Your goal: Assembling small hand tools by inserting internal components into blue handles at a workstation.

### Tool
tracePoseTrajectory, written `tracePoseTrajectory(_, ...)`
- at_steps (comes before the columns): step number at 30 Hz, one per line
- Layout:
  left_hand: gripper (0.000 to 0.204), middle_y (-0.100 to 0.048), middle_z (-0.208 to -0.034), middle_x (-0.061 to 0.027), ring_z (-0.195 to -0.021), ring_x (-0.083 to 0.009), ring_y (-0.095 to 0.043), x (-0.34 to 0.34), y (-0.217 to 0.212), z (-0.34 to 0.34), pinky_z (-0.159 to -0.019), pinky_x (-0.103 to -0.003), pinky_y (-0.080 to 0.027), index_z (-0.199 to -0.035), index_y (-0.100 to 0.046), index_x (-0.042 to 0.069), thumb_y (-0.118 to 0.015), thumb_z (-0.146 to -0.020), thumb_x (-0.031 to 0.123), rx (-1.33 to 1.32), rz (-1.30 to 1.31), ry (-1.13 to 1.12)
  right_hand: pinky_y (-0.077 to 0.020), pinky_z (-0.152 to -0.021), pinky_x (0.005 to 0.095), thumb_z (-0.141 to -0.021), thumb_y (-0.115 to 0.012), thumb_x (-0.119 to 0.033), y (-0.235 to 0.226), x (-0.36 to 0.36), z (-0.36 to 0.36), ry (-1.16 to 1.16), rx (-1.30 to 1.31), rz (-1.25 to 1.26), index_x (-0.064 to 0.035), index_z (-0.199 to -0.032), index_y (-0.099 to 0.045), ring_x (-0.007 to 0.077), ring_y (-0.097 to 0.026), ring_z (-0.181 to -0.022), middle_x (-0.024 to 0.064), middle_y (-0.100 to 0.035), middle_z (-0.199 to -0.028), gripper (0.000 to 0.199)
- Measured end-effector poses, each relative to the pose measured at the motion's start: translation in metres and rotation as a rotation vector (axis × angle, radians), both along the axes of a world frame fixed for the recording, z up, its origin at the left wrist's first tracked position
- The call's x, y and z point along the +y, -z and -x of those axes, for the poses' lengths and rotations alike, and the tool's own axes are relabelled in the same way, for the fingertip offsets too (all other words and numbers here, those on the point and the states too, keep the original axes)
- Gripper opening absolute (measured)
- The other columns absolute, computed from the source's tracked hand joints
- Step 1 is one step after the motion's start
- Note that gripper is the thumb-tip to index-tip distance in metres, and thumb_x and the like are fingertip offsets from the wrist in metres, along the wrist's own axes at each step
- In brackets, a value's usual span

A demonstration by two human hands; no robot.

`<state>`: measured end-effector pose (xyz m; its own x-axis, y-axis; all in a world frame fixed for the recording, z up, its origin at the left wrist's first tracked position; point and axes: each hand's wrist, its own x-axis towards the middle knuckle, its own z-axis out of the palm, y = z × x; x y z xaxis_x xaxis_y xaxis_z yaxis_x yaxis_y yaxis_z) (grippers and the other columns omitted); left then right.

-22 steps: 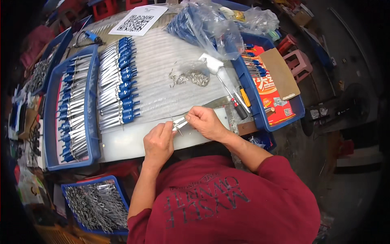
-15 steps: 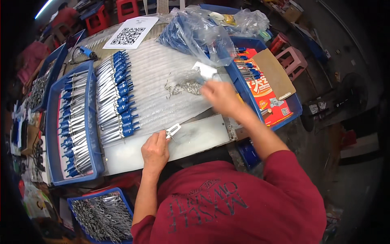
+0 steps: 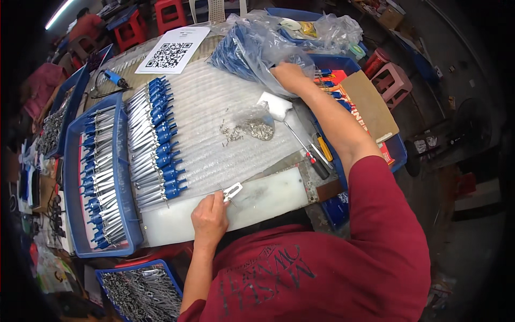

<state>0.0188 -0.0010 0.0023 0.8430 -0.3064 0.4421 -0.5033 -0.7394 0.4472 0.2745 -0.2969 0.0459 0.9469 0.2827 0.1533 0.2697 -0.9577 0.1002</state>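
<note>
My left hand (image 3: 210, 220), near the front edge of the white board (image 3: 268, 199), is closed on a small slotted metal piece (image 3: 232, 191) with a thin pin sticking out. My right hand (image 3: 292, 78) is at the mouth of a clear plastic bag (image 3: 263, 45) holding many blue parts; its fingertips are hidden in the bag, so their grip does not show. Nearer me, a heap of small metal pins (image 3: 257, 129) lies partly in a small clear bag on the foam sheet (image 3: 206, 107). To the left, metal rods with blue ends (image 3: 158, 139) lie in a row.
A blue tray (image 3: 131, 236) of similar assemblies stands on the left, with a bin of metal parts (image 3: 142, 292) below. Under my right forearm lie a screwdriver (image 3: 317, 166) and a yellow-handled tool (image 3: 324, 148). Another blue tray (image 3: 399, 153) holds cardboard at right.
My right hand has moved away from beside the pins, up and right to the bag of blue parts. The left hand still grips the metal piece. The view has shifted slightly.
</note>
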Motion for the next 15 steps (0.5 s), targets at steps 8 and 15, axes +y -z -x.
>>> tracePoseTrajectory(8, 0.025, -0.048, -0.066, -0.0116, -0.057, -0.0282, -0.050, -0.002, 0.000, -0.003, -0.048, -0.036, -0.040, -0.090, -0.051, 0.001, -0.059, -0.066, 0.003, -0.009, -0.020, 0.006, -0.0472, -0.073, 0.0404, -0.073, -0.049, -0.009, 0.010, -0.008, -0.013, -0.031, -0.010, 0.108, -0.0051, -0.086, -0.062, 0.0327, -0.057, -0.087, 0.0181, -0.055, -0.094, 0.018)
tracePoseTrajectory(15, 0.025, -0.048, -0.066, -0.0117, -0.057, -0.0283, -0.050, -0.001, 0.000, -0.003, -0.048, -0.037, -0.039, -0.090, -0.051, 0.002, -0.059, -0.066, 0.003, -0.001, 0.007, 0.005, -0.0443, -0.070, 0.0413, -0.073, -0.052, -0.010, 0.003, -0.017, -0.008, -0.081, -0.131, -0.182, -0.0027, -0.082, -0.059, 0.0353, -0.055, -0.081, 0.0196, -0.055, -0.086, 0.014)
